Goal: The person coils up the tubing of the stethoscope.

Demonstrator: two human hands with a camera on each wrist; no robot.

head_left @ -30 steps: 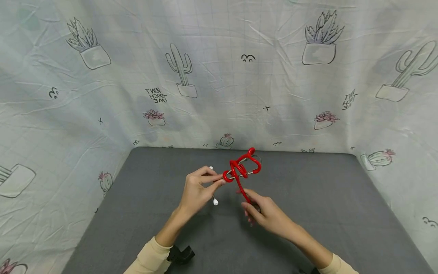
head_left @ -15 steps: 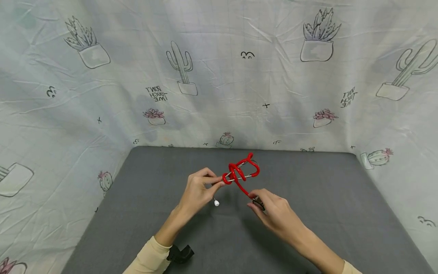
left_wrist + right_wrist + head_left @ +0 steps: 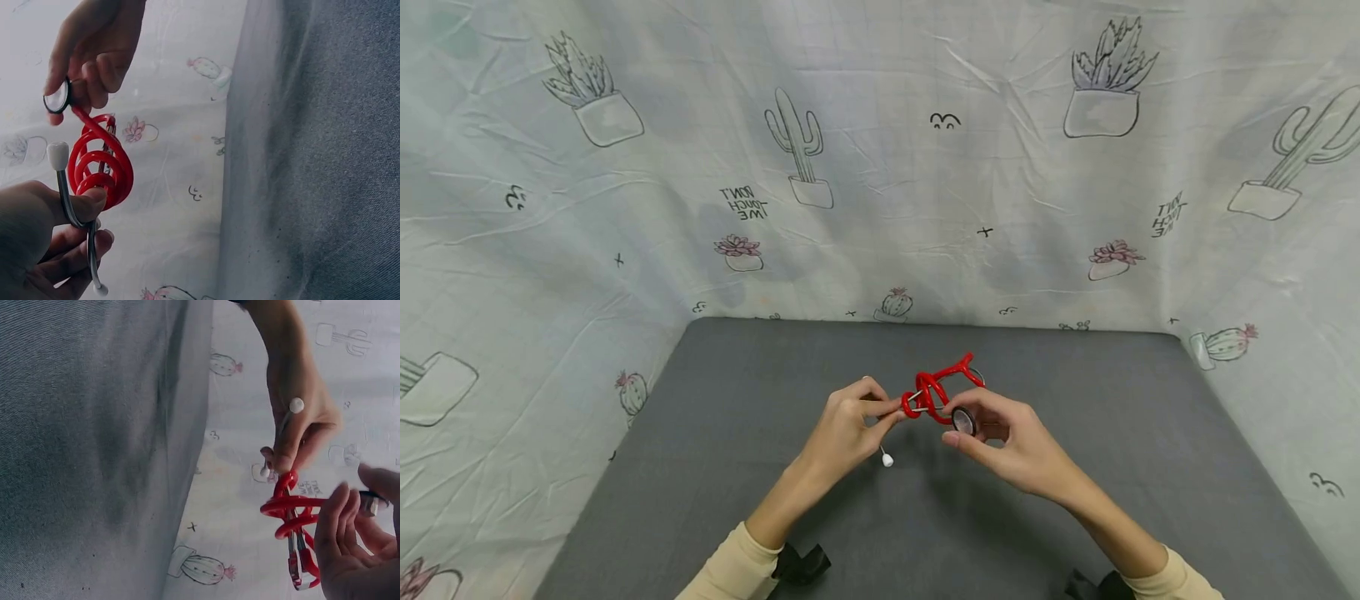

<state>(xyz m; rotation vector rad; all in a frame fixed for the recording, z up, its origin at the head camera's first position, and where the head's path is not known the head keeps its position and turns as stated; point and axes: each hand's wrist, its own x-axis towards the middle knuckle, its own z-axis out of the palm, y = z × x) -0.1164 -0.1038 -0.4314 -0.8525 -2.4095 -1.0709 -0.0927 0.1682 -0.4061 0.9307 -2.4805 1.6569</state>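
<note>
Left-hand grip (image 3: 850, 425): closed to a pinch of thumb and fingertips, by which a stethoscope of glossy red tubing and silvery metal (image 3: 127, 170) is held at its ear-tube end. Red loops, wound around the bent metal ear tubes (image 3: 65, 197), are seen just beyond the fingertips; in the left wrist view the nearest loop is overlapped by the thumb. Two rounded white ear tips (image 3: 57, 156) are carried on the ear tubes, one to each side of the left hand.

Right-hand grip (image 3: 1015, 442): narrowed upon a round, dark-rimmed chest piece with a pale face (image 3: 964, 421), which is pinched between thumb and fingertip, the remaining fingers being bent behind it. Chest piece and loops are joined by a short run of red tubing, so that the stethoscope is suspended between the two hands; its forked red end is directed away from the person, beyond both.

Everything held is raised above a grey, cloth-covered worktop (image 3: 692, 433), behind which a white fabric curtain printed with potted cacti (image 3: 880, 167) is hung. Both forearms are covered by cream sleeves (image 3: 733, 558).
</note>
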